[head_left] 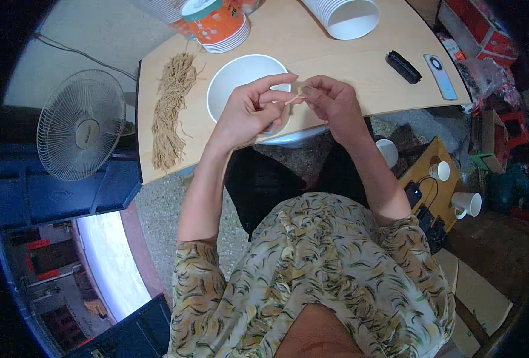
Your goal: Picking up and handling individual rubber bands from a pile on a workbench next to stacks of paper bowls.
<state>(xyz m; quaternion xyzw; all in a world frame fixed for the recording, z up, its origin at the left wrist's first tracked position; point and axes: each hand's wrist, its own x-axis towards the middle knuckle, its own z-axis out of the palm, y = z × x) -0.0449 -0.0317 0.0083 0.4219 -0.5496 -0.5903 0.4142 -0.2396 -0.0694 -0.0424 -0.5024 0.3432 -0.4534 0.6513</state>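
A thin pale tan strand (295, 99) runs between my two hands above the table's front edge. My left hand (246, 113) pinches one end near the thumb, its index finger stretched out above. The fingertips of my right hand (336, 106) are closed together on the strand's other end. Behind and partly under my left hand is a white bowl (240, 68); what lies in its near part is hidden by that hand. To the left, a long heap of crinkled tan strands (172, 110) lies on the table.
Stacked orange-and-white paper tubs (221, 27) and a lying stack of white tubs (348, 18) occupy the table's far side. A black packet (403, 67) and a phone (440, 76) lie at right. A fan (85, 128) stands left; a white mug (467, 204) sits on a low wooden surface, lower right.
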